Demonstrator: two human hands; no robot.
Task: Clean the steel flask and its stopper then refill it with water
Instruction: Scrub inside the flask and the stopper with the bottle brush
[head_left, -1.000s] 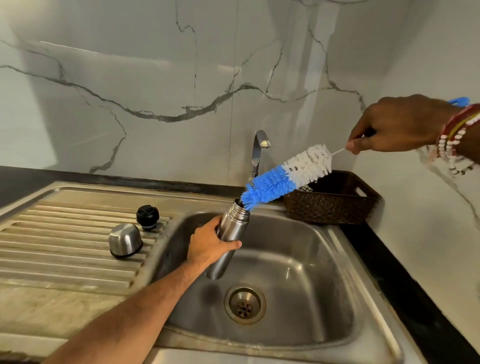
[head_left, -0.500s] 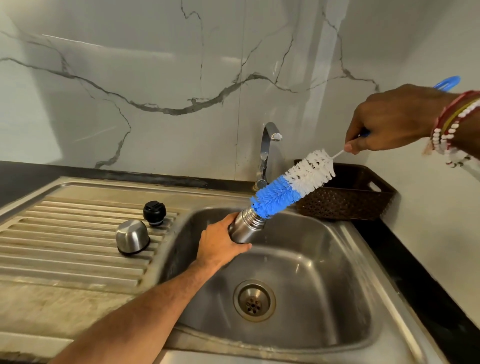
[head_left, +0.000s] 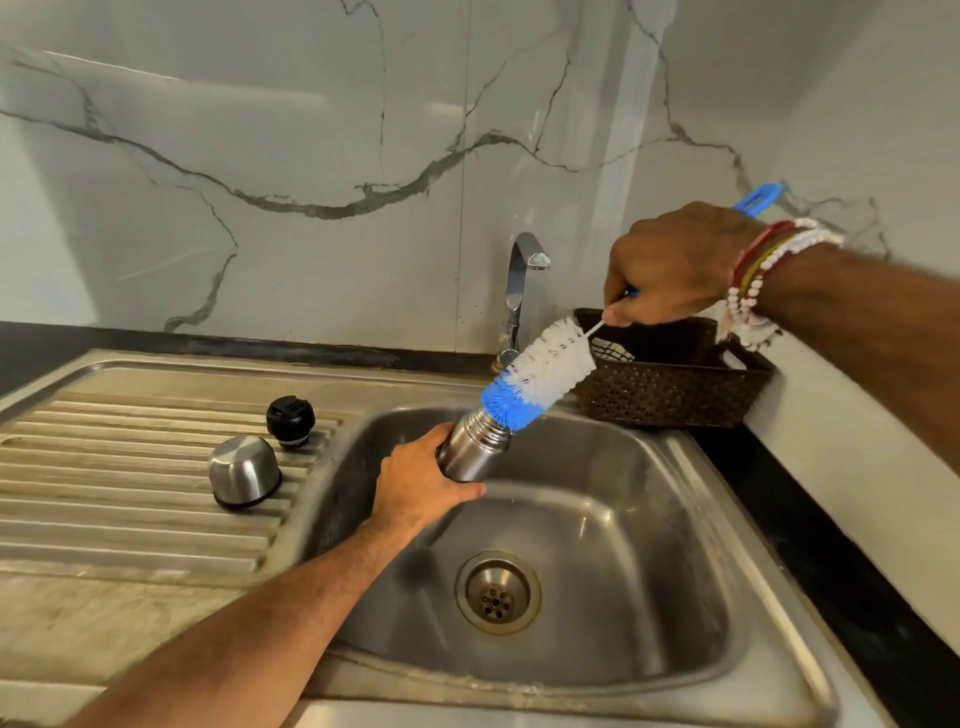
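**Brush Insertion at the Flask Mouth**

The steel cup (head_left: 244, 470) and black stopper (head_left: 290, 420) stand side by side on the drainboard (head_left: 104, 499), apparently set there to keep the opening clear. The left hand (head_left: 421, 486) is wrapped around the steel flask (head_left: 474, 447), holding it tilted over the sink basin (head_left: 649, 545) so that the mouth faces the brush and runoff falls inside. The blue tip of the bottle brush (head_left: 540, 374) sits in the mouth; the white bristles are outside. The right hand (head_left: 670, 265) is clenched on the brush handle, low near the wire stem, probably for steering control.
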